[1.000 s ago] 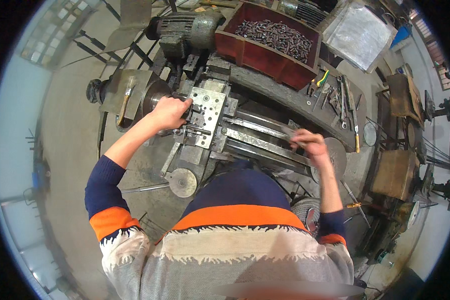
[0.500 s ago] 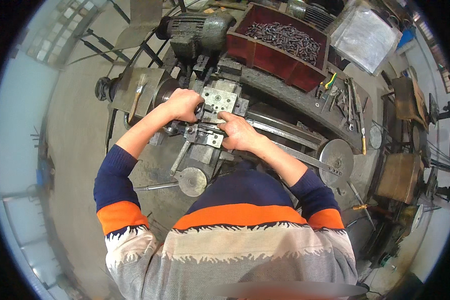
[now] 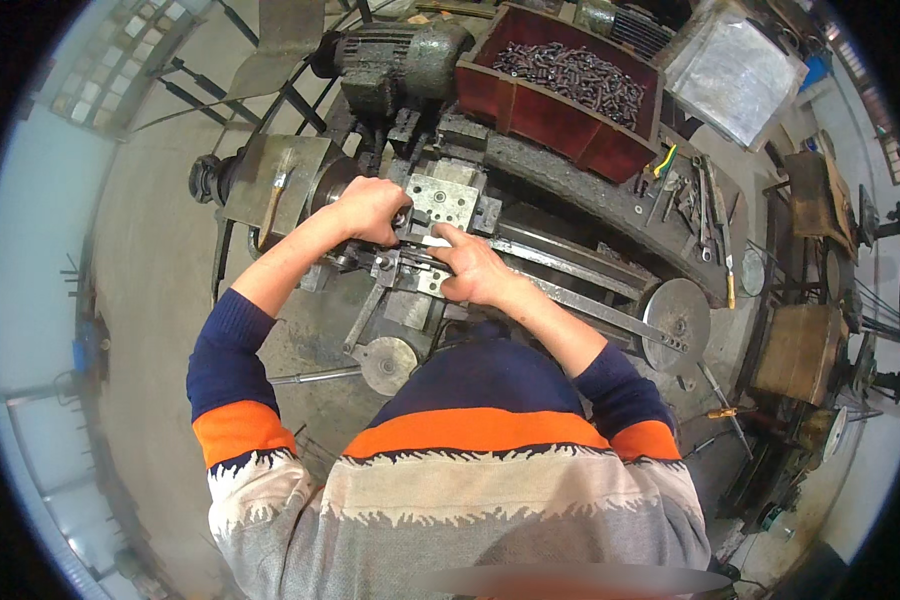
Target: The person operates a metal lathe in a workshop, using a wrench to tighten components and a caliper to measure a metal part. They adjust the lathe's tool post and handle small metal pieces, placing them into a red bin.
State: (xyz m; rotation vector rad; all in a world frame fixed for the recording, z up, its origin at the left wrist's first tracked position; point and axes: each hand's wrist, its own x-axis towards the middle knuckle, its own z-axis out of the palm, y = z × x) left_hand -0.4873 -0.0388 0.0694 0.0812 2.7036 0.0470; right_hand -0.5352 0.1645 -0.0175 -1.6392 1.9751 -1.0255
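My left hand (image 3: pixel 373 210) is closed at the spindle end of a lathe-like machine, beside its round dark chuck (image 3: pixel 335 182). Whatever its curled fingers hold is hidden under them. To its right, my right hand (image 3: pixel 475 268) rests over the machine's carriage, fingers apart, with fingertips reaching left onto the metal slide. A drilled steel plate (image 3: pixel 442 203) sits just beyond both hands. Below the right fingertips is a smaller block with holes (image 3: pixel 425 279). Nearer to me are a lever (image 3: pixel 367 318) and a round metal disc (image 3: pixel 387 365).
A red bin (image 3: pixel 560 120) full of small dark metal pieces stands behind the bed, next to a motor (image 3: pixel 400 60). Wrenches (image 3: pixel 705 210) and other tools lie at the right. A brush (image 3: pixel 277 195) lies on the headstock cover (image 3: pixel 295 170). A large disc (image 3: pixel 676 325) ends the bed.
My right hand has shifted slightly left, and its fingers are spread further over the slide. The left hand stays closed in nearly the same place.
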